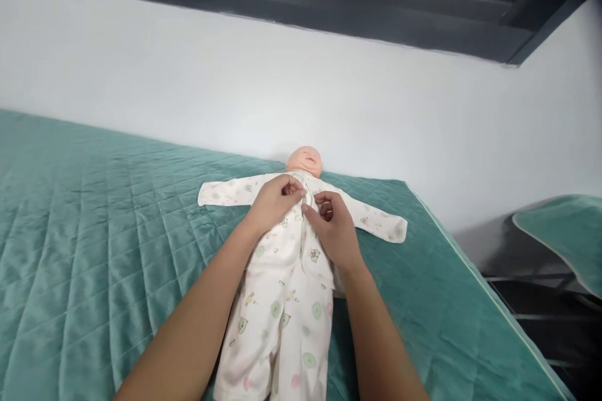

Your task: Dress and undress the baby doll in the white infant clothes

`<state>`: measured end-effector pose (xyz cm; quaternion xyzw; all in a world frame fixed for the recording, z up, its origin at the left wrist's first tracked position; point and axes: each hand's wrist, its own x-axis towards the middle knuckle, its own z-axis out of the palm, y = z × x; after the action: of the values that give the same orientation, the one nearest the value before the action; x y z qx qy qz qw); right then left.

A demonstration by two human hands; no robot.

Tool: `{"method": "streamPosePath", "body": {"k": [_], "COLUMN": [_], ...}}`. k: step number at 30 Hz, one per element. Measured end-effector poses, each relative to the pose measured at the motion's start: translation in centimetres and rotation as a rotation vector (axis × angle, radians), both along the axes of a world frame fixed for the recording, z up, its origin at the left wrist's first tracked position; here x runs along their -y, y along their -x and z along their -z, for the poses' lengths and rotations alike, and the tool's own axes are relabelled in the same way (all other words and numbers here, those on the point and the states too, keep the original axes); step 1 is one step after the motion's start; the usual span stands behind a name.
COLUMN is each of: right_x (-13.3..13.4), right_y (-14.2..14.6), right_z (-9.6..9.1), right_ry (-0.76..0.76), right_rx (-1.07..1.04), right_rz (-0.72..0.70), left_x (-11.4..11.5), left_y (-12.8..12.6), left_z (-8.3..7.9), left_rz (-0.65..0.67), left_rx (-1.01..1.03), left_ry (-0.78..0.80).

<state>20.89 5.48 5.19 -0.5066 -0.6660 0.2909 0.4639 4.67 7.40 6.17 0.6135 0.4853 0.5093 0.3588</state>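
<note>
A baby doll [305, 160] lies on its back with its head toward the wall. It wears a white printed baby jacket [282, 244], sleeves spread out to both sides, and white printed pants [286, 332]. At the chest, my left hand [277, 200] pinches the edge of the jacket's front opening with thumb and fingertips. Just across from it, my right hand [333, 222] is closed with thumb and forefinger on the other edge of the opening. Any fastener between the fingertips is too small to make out.
A green quilted cover [117, 225] spreads under the doll. Behind stands a white wall [188, 75] below a dark window frame [305, 0] with bars. Past the cover's right edge are dark metal rails and another green padded piece [564, 232].
</note>
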Motion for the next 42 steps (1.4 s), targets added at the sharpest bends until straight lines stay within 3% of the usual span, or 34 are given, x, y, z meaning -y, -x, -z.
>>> {"method": "streamPosePath", "body": {"k": [10,16,24,29,36,42], "right_x": [-0.6,-0.9,-1.3,-0.9,-0.3,-0.4], "right_y": [-0.7,-0.3,-0.6,0.4,0.8,0.9], "right_z": [-0.7,-0.9,-0.3,-0.9,-1.9,-1.7], "right_ry": [0.143,0.181,0.195,0.076,0.121,0.149], "right_rx": [-0.075,-0.161,-0.375,-0.310,-0.172,-0.177], "right_rz": [-0.057,0.032,0.018,0.034,0.018,0.021], "left_x": [0.6,0.5,0.5,0.3,0.1,-0.1], "left_y": [-1.0,-0.9,-0.4,-0.2,0.2,0.2], "left_z": [-2.1,-1.7,-1.5,-1.1,-0.8,-0.7], "left_rz": [0.000,0.016,0.030,0.036,0.080,0.083], "left_rx": [0.031,-0.057,-0.088,-0.059,0.036,0.065], "left_ry": [0.052,0.041,0.015,0.041,0.104,0.107]}}
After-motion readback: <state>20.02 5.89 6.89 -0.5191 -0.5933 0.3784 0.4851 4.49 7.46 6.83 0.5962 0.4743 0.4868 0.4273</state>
